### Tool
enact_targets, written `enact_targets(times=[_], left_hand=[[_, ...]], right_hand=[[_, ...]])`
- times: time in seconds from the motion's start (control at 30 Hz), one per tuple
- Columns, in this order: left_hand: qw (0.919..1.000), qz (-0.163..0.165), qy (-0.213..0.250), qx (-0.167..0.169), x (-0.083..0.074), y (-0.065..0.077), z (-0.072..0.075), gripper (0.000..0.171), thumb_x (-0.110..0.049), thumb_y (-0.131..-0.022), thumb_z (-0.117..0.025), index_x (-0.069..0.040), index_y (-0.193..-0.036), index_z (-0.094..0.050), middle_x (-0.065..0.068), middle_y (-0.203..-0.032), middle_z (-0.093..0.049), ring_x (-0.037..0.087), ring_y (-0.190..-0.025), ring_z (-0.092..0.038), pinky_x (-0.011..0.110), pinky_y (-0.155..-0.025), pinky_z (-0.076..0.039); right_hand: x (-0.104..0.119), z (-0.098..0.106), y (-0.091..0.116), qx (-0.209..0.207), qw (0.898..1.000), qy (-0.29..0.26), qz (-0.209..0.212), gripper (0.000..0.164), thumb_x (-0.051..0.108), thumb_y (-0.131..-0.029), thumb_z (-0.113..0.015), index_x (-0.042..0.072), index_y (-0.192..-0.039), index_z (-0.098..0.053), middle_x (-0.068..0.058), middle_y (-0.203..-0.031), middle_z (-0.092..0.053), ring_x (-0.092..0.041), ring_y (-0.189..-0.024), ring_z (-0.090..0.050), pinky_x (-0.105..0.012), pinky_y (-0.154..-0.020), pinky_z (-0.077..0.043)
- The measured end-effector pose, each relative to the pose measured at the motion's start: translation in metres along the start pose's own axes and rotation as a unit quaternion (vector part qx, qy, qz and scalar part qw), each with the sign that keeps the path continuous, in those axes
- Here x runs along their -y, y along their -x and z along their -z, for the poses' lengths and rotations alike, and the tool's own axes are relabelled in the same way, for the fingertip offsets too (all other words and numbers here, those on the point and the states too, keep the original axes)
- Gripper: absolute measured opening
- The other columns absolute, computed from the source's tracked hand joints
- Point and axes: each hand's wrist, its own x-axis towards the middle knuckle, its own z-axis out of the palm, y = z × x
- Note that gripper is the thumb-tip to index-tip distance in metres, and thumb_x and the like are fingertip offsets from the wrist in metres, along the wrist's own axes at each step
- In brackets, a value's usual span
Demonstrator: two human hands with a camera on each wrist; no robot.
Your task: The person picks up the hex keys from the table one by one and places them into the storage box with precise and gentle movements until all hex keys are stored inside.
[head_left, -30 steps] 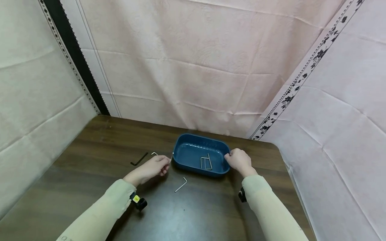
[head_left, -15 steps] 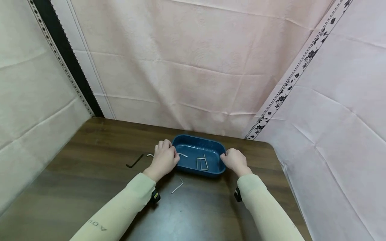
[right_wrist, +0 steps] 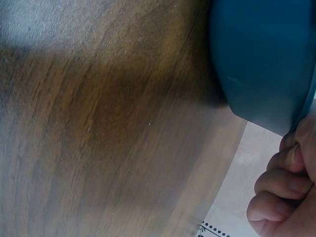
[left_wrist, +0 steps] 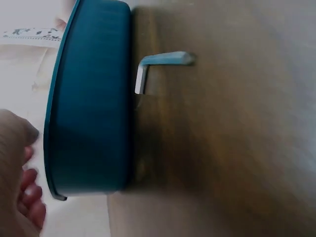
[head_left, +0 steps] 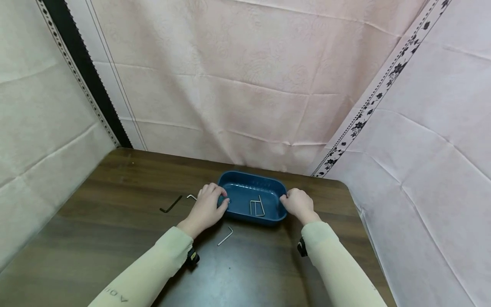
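Observation:
A blue tray (head_left: 238, 204) stands on the table, with several L-shaped metal hex keys (head_left: 257, 207) lying crossed on its floor. My right hand (head_left: 301, 205) grips the tray's right end, thumb over the rim and fingers curled beneath it. At the left end my left hand (head_left: 206, 209) hovers by the rim, thumb and fingers apart, with nothing showing between them; it covers that corner of the tray. In front of the tray lies a silver hex key (head_left: 225, 236), also visible in the left wrist view beside the tray's wall (left_wrist: 91, 108).
A black hex key (head_left: 171, 204) lies on the wooden table (head_left: 115, 238) to the left. Beside the left hand the short end of another hex key (head_left: 191, 197) shows. Behind the table hangs a pale cloth (head_left: 245, 94).
My left hand brought a hex key rightward over the tray's left end, then its fingers spread and the key dropped from sight. The right hand keeps its grip on the tray.

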Motion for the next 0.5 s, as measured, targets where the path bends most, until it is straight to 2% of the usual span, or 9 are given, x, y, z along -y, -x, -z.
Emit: enact_targets(times=[0.17, 0.27, 0.5], left_hand=[[0.998, -0.022, 0.055, 0.021, -0.006, 0.019, 0.008, 0.021, -0.024, -0.091, -0.066, -0.012, -0.107, -0.061, 0.001, -0.103, -0.057, 0.014, -0.09, -0.051, 0.032, -0.08, -0.047], [0.9969, -0.03, 0.056, 0.046, -0.007, 0.03, 0.008, 0.024, -0.028, -0.09, -0.067, -0.012, -0.107, -0.061, 0.0, -0.102, -0.057, 0.011, -0.088, -0.053, 0.029, -0.077, -0.049], [0.9933, -0.004, 0.037, 0.109, -0.004, 0.044, 0.001, 0.029, -0.034, -0.086, -0.072, -0.012, -0.103, -0.063, -0.004, -0.096, -0.055, 0.008, -0.084, -0.051, 0.027, -0.076, -0.048]], right_hand=[[-0.002, 0.002, 0.0, -0.003, 1.0, -0.001, -0.005, 0.045, 0.032, -0.094, -0.051, 0.012, -0.054, -0.05, -0.001, -0.05, -0.043, -0.022, -0.048, -0.047, -0.031, -0.043, -0.032], [-0.002, 0.002, 0.0, -0.003, 1.0, -0.003, -0.009, 0.045, 0.032, -0.094, -0.052, 0.012, -0.054, -0.05, -0.001, -0.05, -0.043, -0.022, -0.048, -0.047, -0.031, -0.043, -0.032], [0.002, 0.001, 0.001, 0.009, 1.0, -0.005, -0.009, 0.045, 0.032, -0.095, -0.052, 0.012, -0.054, -0.051, -0.001, -0.051, -0.044, -0.022, -0.048, -0.047, -0.031, -0.044, -0.033]])
